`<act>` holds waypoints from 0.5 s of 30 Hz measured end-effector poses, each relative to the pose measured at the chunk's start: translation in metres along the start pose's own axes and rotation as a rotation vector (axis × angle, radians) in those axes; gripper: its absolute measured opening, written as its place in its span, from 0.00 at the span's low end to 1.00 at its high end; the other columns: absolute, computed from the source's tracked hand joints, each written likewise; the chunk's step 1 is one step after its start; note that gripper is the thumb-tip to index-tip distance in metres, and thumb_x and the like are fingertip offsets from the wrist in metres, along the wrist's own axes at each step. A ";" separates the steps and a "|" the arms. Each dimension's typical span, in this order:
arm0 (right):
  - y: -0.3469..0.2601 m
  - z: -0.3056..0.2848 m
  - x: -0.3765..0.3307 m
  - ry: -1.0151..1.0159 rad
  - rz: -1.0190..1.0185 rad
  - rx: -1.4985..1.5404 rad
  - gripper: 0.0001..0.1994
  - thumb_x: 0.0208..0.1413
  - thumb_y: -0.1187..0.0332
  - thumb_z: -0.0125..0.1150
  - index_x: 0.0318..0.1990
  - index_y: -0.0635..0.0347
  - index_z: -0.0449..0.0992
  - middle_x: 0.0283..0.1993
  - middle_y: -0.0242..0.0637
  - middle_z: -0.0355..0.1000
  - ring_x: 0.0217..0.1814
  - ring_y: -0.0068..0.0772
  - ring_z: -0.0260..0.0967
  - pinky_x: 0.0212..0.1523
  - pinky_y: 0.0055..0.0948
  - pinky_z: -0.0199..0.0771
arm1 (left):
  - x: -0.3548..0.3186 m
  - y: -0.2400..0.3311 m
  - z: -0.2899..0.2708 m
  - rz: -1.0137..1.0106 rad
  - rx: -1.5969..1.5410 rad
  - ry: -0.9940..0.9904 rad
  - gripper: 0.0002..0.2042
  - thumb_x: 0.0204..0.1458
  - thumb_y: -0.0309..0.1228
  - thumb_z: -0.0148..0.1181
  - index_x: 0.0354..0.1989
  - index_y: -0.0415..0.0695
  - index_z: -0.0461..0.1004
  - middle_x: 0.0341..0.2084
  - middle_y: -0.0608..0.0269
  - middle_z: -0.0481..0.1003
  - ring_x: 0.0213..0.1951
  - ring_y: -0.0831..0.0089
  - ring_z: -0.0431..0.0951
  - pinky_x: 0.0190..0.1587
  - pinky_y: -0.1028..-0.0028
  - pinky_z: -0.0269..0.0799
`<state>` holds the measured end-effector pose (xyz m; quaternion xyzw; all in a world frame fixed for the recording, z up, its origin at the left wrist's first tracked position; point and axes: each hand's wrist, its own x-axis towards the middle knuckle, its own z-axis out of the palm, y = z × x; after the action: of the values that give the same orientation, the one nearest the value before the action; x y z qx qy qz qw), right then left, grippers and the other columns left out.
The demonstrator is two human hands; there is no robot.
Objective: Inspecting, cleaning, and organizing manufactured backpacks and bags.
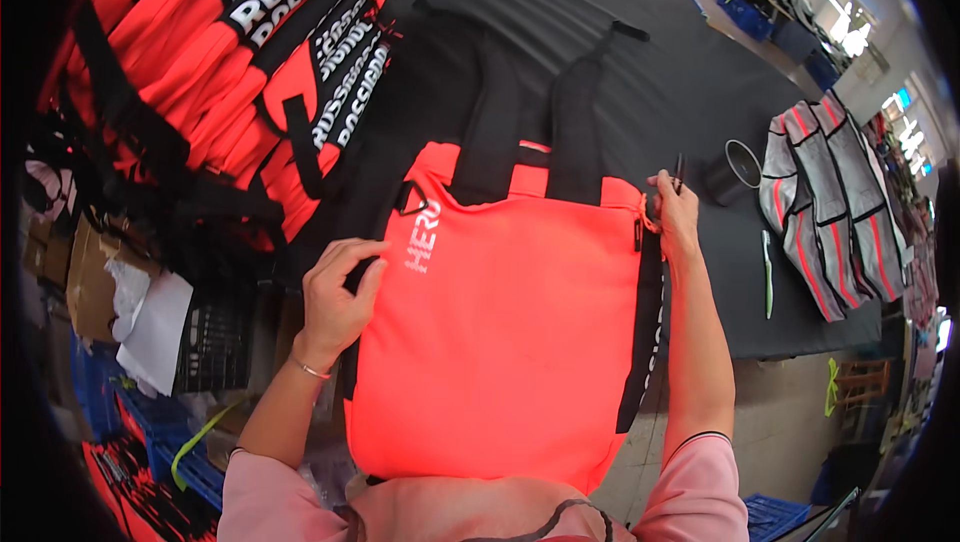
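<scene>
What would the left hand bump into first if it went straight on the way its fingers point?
The left hand would meet the near-side left edge of the orange-red bag first; its fingertips may already be touching it, though depth is unclear.

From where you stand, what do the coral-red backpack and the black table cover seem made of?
Coral-red backpack: probably synthetic fabric, matte and smooth, with soft creases near its top. Black table cover: perhaps cloth or plastic sheeting, judging by its wrinkles.
</scene>
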<state>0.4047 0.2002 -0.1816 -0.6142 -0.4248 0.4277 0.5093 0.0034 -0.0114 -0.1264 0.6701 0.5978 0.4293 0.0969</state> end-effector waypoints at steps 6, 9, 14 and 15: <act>-0.038 0.039 0.025 -0.016 -0.181 -0.262 0.19 0.60 0.55 0.58 0.31 0.65 0.81 0.19 0.30 0.68 0.23 0.20 0.64 0.25 0.26 0.61 | 0.114 -0.001 0.067 0.265 -0.038 -0.007 0.09 0.52 0.25 0.61 0.41 0.39 0.78 0.38 0.55 0.79 0.44 0.58 0.78 0.48 0.65 0.73; -0.040 0.065 0.039 -0.052 -0.267 -0.606 0.20 0.60 0.52 0.55 0.37 0.62 0.82 0.30 0.44 0.78 0.37 0.42 0.77 0.39 0.37 0.71 | 0.152 -0.023 0.107 0.173 -0.062 0.003 0.09 0.52 0.26 0.60 0.42 0.39 0.78 0.41 0.53 0.79 0.46 0.56 0.78 0.51 0.65 0.72; -0.008 0.083 0.046 -0.127 -0.121 -0.780 0.21 0.55 0.50 0.62 0.40 0.61 0.82 0.37 0.45 0.80 0.40 0.46 0.78 0.44 0.39 0.74 | 0.142 -0.055 0.155 0.357 0.474 -0.059 0.12 0.53 0.30 0.60 0.46 0.43 0.77 0.49 0.56 0.77 0.53 0.59 0.74 0.59 0.63 0.66; -0.005 0.083 0.048 -0.133 -0.140 -0.760 0.21 0.55 0.50 0.62 0.40 0.61 0.82 0.37 0.45 0.80 0.40 0.46 0.78 0.44 0.39 0.74 | 0.141 -0.058 0.158 0.323 0.472 -0.084 0.14 0.54 0.32 0.60 0.48 0.44 0.77 0.51 0.58 0.76 0.55 0.61 0.73 0.61 0.62 0.63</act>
<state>0.3380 0.2687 -0.1903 -0.6994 -0.6259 0.2432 0.2449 0.0594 0.1889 -0.1959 0.7777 0.5623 0.2599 -0.1068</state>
